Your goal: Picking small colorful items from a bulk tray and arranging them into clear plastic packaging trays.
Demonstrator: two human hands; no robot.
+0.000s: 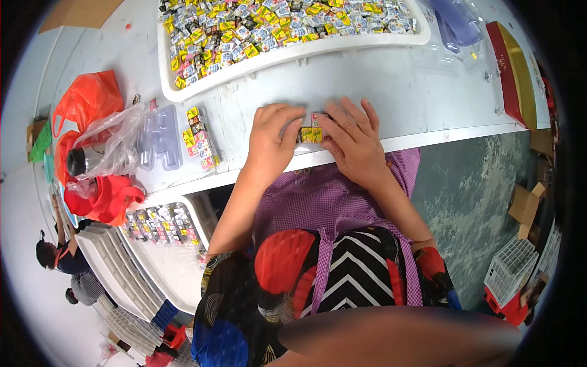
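A small group of little boxes (311, 134), yellow with pink and white ones behind, lies on the white table near its front edge. My left hand (273, 136) curls its thumb and fingers against the group's left end. On the right side my right hand (356, 137) closes its thumb and forefinger about the other end; its upper fingers are spread and slightly blurred. Both hands hide part of the group. Left of my hands stands a packed block of similar little boxes (200, 139) in a transparent plastic tray.
A big white tray (293, 54) full of loose little boxes stands behind my hands. Purplish plastic trays (160, 137), red bags (96, 98) and a dark-capped bottle (85, 160) are at left. A red-gold box (512, 76) sits right. Below left, a crate (177, 260) holds packed sets.
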